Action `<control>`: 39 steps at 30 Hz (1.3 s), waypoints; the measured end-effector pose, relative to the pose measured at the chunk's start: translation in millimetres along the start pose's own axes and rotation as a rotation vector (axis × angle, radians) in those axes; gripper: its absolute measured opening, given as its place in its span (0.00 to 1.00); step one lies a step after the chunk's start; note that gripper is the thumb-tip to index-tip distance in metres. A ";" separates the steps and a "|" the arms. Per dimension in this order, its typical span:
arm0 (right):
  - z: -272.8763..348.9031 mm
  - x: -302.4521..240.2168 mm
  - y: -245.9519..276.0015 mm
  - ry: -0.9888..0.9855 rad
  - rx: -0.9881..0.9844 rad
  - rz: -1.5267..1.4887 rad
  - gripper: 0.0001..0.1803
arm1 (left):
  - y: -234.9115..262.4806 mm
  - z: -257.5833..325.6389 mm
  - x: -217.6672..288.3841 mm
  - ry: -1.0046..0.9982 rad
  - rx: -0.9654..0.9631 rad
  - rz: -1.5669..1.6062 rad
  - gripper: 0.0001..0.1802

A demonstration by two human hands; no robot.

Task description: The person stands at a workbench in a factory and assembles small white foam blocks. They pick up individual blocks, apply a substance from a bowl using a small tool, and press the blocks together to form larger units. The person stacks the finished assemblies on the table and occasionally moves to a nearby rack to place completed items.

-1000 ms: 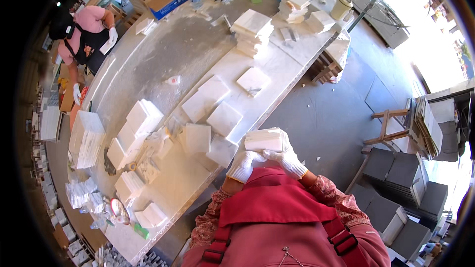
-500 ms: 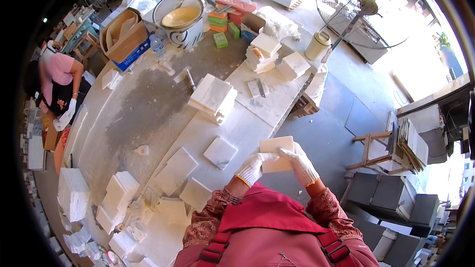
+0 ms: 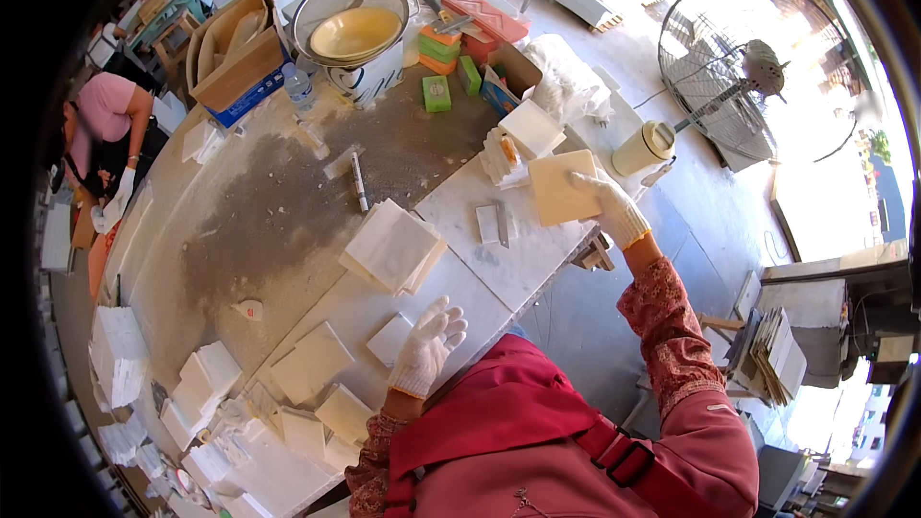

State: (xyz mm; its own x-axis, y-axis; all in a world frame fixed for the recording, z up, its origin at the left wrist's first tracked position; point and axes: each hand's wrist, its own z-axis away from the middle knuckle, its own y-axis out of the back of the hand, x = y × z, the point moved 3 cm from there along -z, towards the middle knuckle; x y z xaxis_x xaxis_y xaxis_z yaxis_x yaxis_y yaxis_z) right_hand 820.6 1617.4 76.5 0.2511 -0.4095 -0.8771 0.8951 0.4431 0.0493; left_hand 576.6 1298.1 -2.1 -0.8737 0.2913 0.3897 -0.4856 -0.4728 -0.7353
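My right hand, in a white knit glove, is closed on the edge of a square cream stone tile. It holds the tile by the table's far right edge, beside a stack of white tiles. Whatever lies directly under the held tile is hidden. My left hand, gloved too, is open with its fingers apart and nothing in it. It hovers at the near table edge, partly over a single white tile. Beyond it stands a larger tile stack. A small metal square tool lies between the stacks.
Loose tiles and more stacks cover the table's near left. A marker, green and orange sponges, a bucket with a bowl and a beige flask stand farther off. Another person works at left.
My left hand has let go of the tile and moved left. My right hand has carried it forward and right, to the stacks. The view has shifted.
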 end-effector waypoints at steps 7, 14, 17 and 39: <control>-142.1 -66.0 28.9 0.005 -0.135 0.082 0.27 | 11.7 36.8 -41.6 -0.297 0.409 0.083 0.30; -196.7 -55.4 34.9 -0.085 -0.312 -0.028 0.23 | -24.7 26.9 -84.9 -0.304 0.600 0.080 0.31; -190.7 -61.3 27.8 -0.092 -0.313 -0.033 0.23 | -45.5 7.5 -79.1 -0.283 0.568 -0.129 0.34; -83.8 -18.1 133.4 -0.096 -0.101 -0.480 0.23 | -272.5 -314.7 78.8 -0.438 0.436 -2.220 0.58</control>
State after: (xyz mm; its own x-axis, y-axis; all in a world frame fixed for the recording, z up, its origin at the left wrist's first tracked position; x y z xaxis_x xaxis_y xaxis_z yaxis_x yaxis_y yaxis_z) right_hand 904.6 1750.8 58.9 -0.1438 -0.6556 -0.7413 0.8790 0.2595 -0.4001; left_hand 649.5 1711.6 54.5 0.9141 0.3250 0.2425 -0.2906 0.1081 0.9507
